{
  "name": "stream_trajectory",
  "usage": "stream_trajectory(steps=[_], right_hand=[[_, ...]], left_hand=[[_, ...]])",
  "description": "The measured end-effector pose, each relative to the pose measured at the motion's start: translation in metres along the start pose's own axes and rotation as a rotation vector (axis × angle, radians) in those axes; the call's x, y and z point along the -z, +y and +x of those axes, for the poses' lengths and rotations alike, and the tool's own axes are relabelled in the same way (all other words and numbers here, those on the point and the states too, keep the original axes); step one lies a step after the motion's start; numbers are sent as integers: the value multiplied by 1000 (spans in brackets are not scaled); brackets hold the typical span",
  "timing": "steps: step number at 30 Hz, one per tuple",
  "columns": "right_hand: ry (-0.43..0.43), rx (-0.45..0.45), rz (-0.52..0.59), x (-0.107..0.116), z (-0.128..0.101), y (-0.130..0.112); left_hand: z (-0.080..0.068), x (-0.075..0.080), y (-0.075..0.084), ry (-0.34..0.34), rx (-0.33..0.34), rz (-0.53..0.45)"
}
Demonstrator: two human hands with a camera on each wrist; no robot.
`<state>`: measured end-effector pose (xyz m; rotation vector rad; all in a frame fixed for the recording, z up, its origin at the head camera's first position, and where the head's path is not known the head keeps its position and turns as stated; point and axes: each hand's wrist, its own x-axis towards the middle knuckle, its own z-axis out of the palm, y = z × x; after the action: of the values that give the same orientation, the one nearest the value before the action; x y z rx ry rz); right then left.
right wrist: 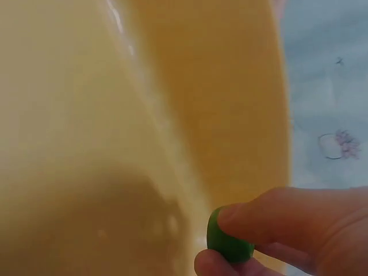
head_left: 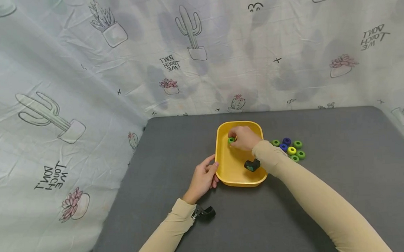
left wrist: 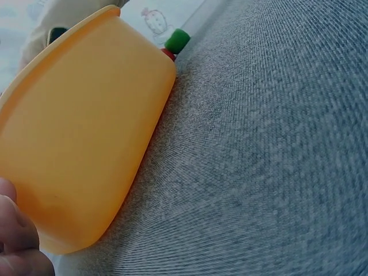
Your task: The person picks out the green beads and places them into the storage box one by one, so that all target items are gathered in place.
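Pinching a small glossy green ring (head_left: pixel 231 140), the right hand (head_left: pixel 244 138) hovers inside the yellow tray (head_left: pixel 223 169).

Grey table cover (head_left: pixel 322 136); cactus-print cloth (head_left: pixel 86 70) behind and left.

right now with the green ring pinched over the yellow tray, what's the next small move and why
Probably lower and release: the right hand pinches the green ring inside the yellow tray, which the left hand steadies at its rim.
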<state>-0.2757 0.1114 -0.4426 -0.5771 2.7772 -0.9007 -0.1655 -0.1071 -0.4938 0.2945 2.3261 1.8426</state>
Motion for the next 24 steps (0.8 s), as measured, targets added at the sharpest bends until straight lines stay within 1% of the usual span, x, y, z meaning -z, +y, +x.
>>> stream_trajectory(steps=[5,10,18,24], right_hand=[[-26,-29,-24,-9,10,0],[-32,-39,-32,-16,16,-1],[-37,-18,-56,-23,23,-2],[-28,3,-65,-21,21,-4]], left_hand=[[0,0,-1,2,2,-4],[-1,0,0,-2,9,-8],[-1,1,-1,-26,-37,9],[-1,2,-2,-26,-42,14]])
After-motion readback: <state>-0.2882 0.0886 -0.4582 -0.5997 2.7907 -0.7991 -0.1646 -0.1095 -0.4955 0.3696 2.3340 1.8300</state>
